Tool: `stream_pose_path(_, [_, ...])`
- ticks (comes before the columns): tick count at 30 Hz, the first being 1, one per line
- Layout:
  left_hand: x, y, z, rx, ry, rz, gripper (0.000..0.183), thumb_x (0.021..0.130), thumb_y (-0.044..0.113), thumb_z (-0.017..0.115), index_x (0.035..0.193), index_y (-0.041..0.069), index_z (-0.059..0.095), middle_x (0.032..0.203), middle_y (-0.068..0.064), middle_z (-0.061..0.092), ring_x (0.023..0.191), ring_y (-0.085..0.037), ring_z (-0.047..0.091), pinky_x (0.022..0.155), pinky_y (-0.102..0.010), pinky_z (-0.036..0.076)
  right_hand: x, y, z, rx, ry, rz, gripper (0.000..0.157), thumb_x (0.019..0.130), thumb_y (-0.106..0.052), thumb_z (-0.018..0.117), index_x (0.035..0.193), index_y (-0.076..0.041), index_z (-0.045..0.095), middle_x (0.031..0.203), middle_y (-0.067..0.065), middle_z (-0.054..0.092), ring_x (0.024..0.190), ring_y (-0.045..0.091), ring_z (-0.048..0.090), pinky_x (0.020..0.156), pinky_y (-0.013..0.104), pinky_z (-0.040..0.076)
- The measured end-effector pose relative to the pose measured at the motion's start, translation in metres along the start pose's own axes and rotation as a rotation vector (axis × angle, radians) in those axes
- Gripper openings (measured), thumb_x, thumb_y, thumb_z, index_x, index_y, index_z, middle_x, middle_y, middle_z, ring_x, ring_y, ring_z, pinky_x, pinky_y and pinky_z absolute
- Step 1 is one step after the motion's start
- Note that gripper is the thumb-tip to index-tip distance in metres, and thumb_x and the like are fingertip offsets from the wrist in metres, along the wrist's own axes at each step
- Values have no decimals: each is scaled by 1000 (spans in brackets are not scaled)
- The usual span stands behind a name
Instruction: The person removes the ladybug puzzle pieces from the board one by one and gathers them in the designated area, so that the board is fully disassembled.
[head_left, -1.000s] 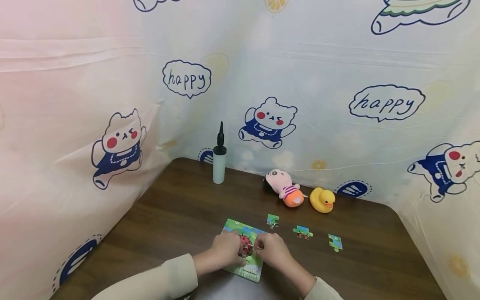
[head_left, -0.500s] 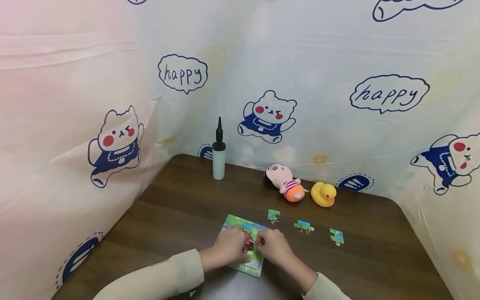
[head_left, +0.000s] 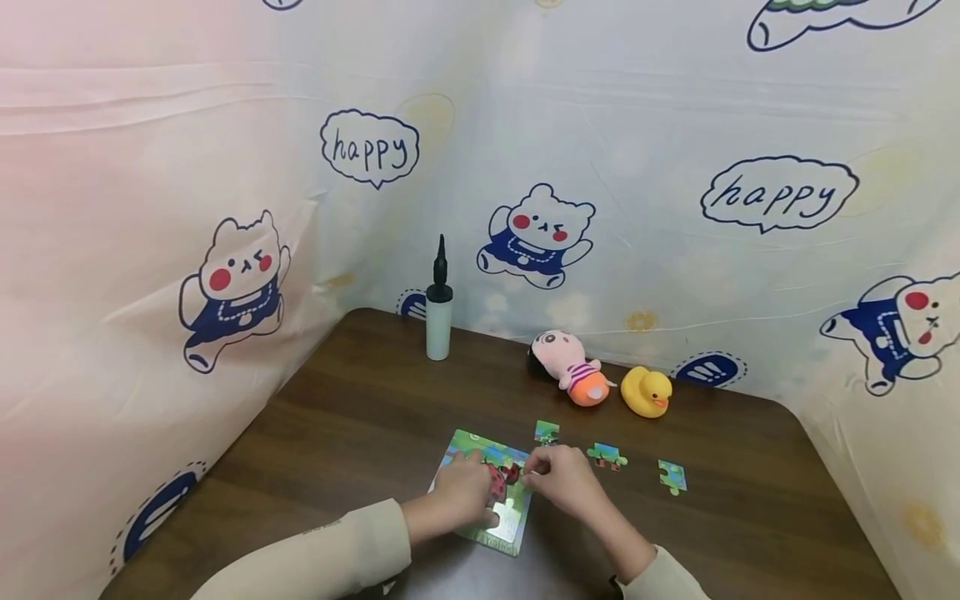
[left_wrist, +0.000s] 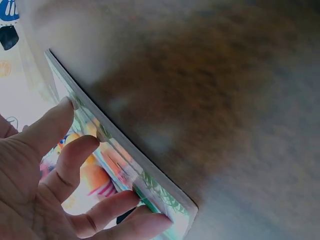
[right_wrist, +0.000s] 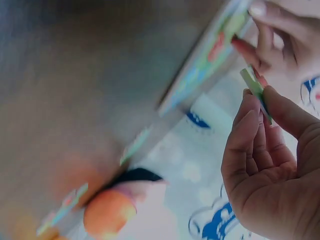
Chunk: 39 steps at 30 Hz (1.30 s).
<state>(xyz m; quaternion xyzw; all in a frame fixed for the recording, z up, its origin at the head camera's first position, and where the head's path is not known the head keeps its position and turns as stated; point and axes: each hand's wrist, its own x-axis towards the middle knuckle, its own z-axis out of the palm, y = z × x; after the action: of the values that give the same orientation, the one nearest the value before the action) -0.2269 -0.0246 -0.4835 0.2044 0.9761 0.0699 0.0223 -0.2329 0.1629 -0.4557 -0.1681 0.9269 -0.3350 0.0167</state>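
A small jigsaw puzzle (head_left: 491, 540) with a ladybug picture lies on the table. My left hand (head_left: 461, 492) rests over its left part, fingers spread and slightly bent, fingertips touching its face in the left wrist view. A pale, shiny patch (head_left: 505, 522) shows in the puzzle's lower right. My right hand (head_left: 562, 479) pinches a puzzle piece (right_wrist: 257, 95) between thumb and fingers, lifted over the puzzle's right edge. The piece's red and dark print shows in the head view. Three loose puzzle pieces, including one at the right (head_left: 672, 475), lie beyond the right hand.
A pink plush doll (head_left: 566, 367) lies at the back of the brown table (head_left: 337, 433), with a yellow rubber duck (head_left: 647, 392) beside it. A hand pump (head_left: 438, 325) with a black top stands at the back left. Printed cloth hangs behind.
My right hand has shifted right and slightly up from the puzzle's middle with the piece in its fingers. The pale patch now shows in the puzzle. My left hand has stayed nearly in place.
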Motion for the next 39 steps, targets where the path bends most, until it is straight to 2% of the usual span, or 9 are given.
stream_pose_path(4, [0,-1,2,-2,-22,-4,43,57,51,83,49,21,54,91,-3,54,83,-24,52,55,-38,48,-7,16,-19,37,35,117,4,78,-14,76,81,-16,73,72,-6,64,64,9,53,55,25,45])
stream_pose_path(8, [-1,-4,3,9,-28,-6,42,59,51,82,50,21,54,94,-4,55,86,-25,54,56,-40,49,-21,48,-37,66,100,275,17,77,-13,77,93,-9,72,73,-2,67,64,11,56,56,28,45])
stream_pose_path(12, [-1,-11,3,6,-17,-5,42,61,50,81,50,20,53,96,-6,56,87,-28,56,54,-42,50,-41,83,-57,35,134,390,16,78,-14,76,89,-8,67,70,-2,64,63,13,55,56,30,43])
stream_pose_path(16, [-5,-18,3,-13,-15,-15,42,62,49,80,48,21,52,99,-8,57,90,-31,56,54,-42,50,-58,113,-73,12,138,465,10,79,-14,75,84,-7,69,71,-1,62,63,14,56,55,30,46])
stream_pose_path(20, [-7,-20,1,-17,-4,-26,42,61,48,81,48,20,52,101,-10,58,91,-32,57,56,-45,51,-68,132,-78,-32,158,491,10,78,-13,75,83,-6,69,71,0,62,62,14,55,54,30,44])
stream_pose_path(26, [-9,-18,0,-19,-1,-12,41,61,47,81,49,20,53,96,-9,57,87,-30,57,56,-45,51,-76,148,-74,-153,160,472,11,76,-14,75,77,-9,66,68,-2,58,63,13,49,56,30,39])
stream_pose_path(31, [-9,-13,2,-11,-4,7,39,64,49,78,50,22,55,99,-10,58,92,-35,57,71,-58,48,-80,156,-70,-243,153,437,17,76,-13,76,77,-8,60,72,1,53,65,15,47,57,31,36])
stream_pose_path(35, [-5,-10,2,-20,-4,13,38,64,52,78,59,19,62,100,-10,61,98,-38,56,83,-64,41,-80,152,-70,-315,185,411,24,72,-11,79,82,-8,58,75,3,51,66,17,48,55,33,37])
stream_pose_path(39, [-2,-11,1,-38,11,34,51,62,55,79,85,11,69,94,-6,62,95,-32,57,84,-56,43,-78,129,-63,-366,228,370,19,73,-12,77,87,-10,64,80,3,58,71,19,57,57,37,44])
